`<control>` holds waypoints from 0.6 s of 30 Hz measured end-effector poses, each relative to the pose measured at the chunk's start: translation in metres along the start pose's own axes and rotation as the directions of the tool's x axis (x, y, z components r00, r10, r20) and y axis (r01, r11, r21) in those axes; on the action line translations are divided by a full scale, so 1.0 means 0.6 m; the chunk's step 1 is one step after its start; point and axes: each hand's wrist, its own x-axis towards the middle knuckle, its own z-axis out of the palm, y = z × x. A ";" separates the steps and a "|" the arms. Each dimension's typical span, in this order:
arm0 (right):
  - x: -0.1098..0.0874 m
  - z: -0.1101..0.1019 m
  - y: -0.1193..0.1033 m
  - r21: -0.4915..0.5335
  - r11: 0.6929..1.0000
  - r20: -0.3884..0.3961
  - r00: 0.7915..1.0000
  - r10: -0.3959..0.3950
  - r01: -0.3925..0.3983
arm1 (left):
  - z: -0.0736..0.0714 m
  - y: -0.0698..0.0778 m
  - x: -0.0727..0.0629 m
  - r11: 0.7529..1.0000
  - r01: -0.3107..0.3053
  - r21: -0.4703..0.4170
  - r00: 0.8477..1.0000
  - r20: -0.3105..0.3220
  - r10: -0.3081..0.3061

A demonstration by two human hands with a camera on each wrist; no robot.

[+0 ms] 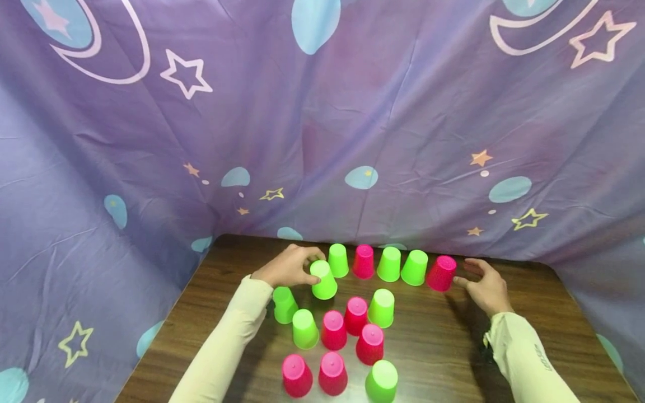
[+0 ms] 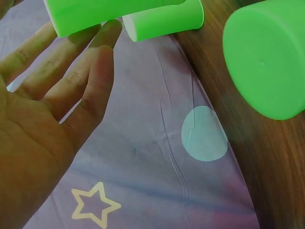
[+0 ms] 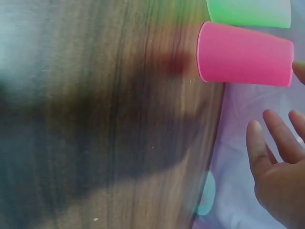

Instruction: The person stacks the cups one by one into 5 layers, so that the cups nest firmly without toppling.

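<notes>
In the head view my left hand (image 1: 289, 266) pinches an upside-down green cup (image 1: 323, 281) between thumb and fingers, near the left end of the back row. The left wrist view shows the fingers (image 2: 81, 78) along the side of that held cup (image 2: 109, 13). At the other end of the row, my right hand (image 1: 485, 288) is beside an upside-down pink cup (image 1: 442, 273), its thumb right at the cup's side. Seen from the right wrist, the other fingers (image 3: 282, 136) are spread loosely, away from the pink cup (image 3: 245, 55).
Between the hands the back row has green cups (image 1: 389, 265) and a pink cup (image 1: 363, 262), all upside down. Several pink (image 1: 370, 344) and green cups (image 1: 381, 309) stand nearer the front of the wooden table (image 1: 443, 358). A purple patterned cloth (image 1: 353, 123) hangs behind.
</notes>
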 end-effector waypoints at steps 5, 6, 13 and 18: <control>-0.033 -0.014 -0.001 -0.005 1.000 -0.068 0.998 0.004 -0.005 | -0.004 0.001 0.011 1.000 0.019 0.006 0.999 -0.040 -0.019; -0.039 -0.016 -0.002 -0.005 1.000 -0.078 0.997 0.008 -0.009 | -0.005 0.001 0.015 1.000 0.021 0.014 0.999 -0.049 -0.020; -0.077 -0.021 -0.009 0.059 0.998 -0.106 0.994 0.028 -0.022 | -0.007 0.002 0.040 0.999 -0.002 0.040 0.995 -0.099 0.006; -0.102 -0.012 -0.018 0.134 0.991 -0.107 0.994 0.036 -0.021 | -0.008 0.006 0.055 0.998 -0.014 0.065 0.992 -0.122 0.022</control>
